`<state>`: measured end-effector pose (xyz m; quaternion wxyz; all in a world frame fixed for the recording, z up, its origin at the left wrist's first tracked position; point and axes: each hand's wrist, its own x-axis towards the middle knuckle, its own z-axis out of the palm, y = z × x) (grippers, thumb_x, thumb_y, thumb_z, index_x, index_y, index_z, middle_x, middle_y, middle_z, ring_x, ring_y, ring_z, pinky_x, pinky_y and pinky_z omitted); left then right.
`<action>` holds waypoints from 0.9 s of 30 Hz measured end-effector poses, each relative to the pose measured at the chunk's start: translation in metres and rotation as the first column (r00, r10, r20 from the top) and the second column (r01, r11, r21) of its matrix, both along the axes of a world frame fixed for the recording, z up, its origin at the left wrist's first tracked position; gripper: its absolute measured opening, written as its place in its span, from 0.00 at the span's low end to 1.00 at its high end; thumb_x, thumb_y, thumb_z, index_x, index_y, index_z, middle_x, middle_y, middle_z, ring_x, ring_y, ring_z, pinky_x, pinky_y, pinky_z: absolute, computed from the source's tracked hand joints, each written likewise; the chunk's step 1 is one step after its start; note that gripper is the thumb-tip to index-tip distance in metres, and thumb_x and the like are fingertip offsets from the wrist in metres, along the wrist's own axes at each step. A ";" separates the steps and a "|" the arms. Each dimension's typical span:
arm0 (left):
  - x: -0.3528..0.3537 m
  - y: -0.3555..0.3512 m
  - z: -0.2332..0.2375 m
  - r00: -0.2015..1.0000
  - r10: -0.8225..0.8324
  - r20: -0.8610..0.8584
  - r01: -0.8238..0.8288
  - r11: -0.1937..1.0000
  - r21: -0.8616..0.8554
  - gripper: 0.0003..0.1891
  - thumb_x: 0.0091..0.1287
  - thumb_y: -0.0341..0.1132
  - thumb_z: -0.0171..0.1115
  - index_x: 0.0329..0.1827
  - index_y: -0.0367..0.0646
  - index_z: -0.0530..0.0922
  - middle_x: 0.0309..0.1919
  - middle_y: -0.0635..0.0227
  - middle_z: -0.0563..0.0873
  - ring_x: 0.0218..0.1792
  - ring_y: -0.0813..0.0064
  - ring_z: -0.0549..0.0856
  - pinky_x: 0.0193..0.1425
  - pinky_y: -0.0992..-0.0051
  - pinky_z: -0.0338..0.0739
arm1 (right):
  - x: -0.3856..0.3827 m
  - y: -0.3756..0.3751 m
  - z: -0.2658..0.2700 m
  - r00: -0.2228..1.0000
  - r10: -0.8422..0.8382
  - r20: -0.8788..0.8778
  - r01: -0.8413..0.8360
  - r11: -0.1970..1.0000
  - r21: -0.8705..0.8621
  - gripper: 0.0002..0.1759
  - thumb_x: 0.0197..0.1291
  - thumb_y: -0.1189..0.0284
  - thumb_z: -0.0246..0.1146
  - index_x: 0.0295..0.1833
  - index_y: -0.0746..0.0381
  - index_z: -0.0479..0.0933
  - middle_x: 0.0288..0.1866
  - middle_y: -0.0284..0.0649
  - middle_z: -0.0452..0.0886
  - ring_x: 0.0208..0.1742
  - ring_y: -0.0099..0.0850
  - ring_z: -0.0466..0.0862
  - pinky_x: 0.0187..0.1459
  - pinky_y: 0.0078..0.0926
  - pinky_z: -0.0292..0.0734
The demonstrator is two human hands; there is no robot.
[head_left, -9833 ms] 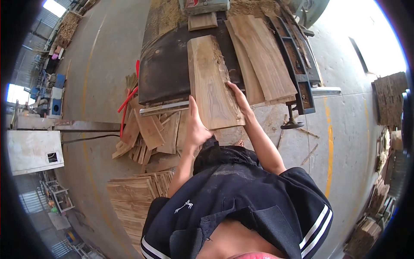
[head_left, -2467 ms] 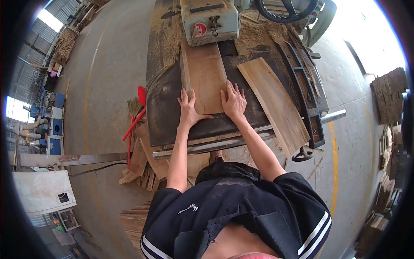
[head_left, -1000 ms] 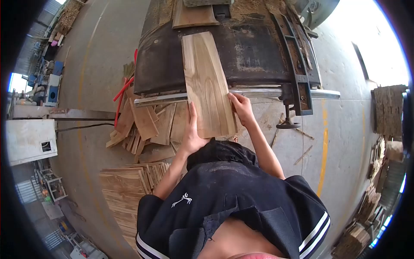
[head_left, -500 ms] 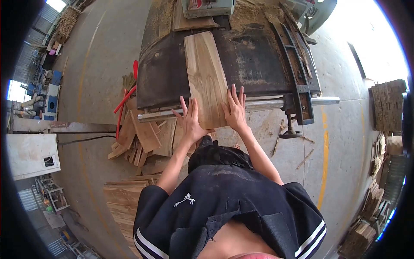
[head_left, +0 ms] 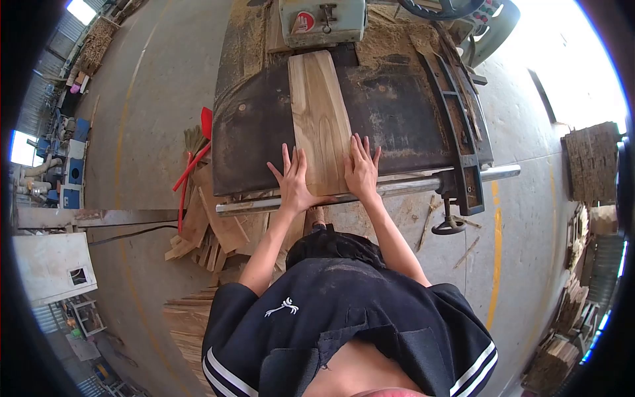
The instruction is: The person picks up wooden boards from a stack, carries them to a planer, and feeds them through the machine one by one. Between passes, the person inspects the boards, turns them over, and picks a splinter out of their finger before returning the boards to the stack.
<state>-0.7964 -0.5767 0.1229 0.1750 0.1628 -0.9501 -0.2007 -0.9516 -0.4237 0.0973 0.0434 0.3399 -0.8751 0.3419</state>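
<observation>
A long wooden board (head_left: 321,119) lies flat on the dark machine table (head_left: 258,132), its far end close to the pale green machine head (head_left: 324,23). My left hand (head_left: 293,182) rests against the board's left edge near its lower end, fingers spread, with the thumb at the near end. On the opposite edge, my right hand (head_left: 362,169) presses with its palm side, fingers stretched forward. Neither hand wraps round the board.
A metal rail (head_left: 397,187) with a black fence (head_left: 456,119) and a handwheel (head_left: 448,227) borders the table. Sawdust lies near the machine head. Wood offcuts (head_left: 218,225), a red tool (head_left: 192,165) and stacked boards (head_left: 192,317) are at the left.
The view has shifted, with more of the machine head and a black wheel showing at the top. The board's near end now lies over the table edge and rail, and both hands remain beside it.
</observation>
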 end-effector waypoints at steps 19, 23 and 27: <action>-0.095 -0.090 -0.001 0.999 0.000 0.047 0.001 0.999 -0.032 0.87 0.31 0.77 0.84 0.89 0.29 0.51 0.83 0.39 0.67 0.90 0.43 0.45 0.78 0.15 0.28 | -0.094 -0.092 -0.004 0.995 -0.068 -0.068 0.066 0.997 -0.034 0.29 0.78 0.65 0.58 0.79 0.65 0.73 0.81 0.47 0.76 0.86 0.50 0.67 0.86 0.63 0.44; -0.108 -0.103 0.001 1.000 -0.012 0.008 0.012 1.000 -0.005 0.84 0.31 0.74 0.86 0.88 0.28 0.54 0.82 0.38 0.68 0.90 0.42 0.47 0.80 0.19 0.30 | -0.107 -0.107 0.004 0.996 -0.071 -0.063 0.071 0.997 -0.008 0.28 0.78 0.65 0.58 0.80 0.62 0.73 0.82 0.42 0.75 0.86 0.48 0.67 0.86 0.64 0.44; -0.124 -0.123 0.000 1.000 -0.014 0.015 0.014 1.000 -0.021 0.83 0.31 0.74 0.85 0.86 0.27 0.57 0.83 0.39 0.67 0.90 0.42 0.49 0.83 0.23 0.29 | -0.126 -0.123 -0.008 0.993 -0.076 -0.090 0.080 0.996 0.042 0.28 0.79 0.63 0.56 0.80 0.61 0.73 0.82 0.42 0.75 0.87 0.48 0.65 0.87 0.64 0.42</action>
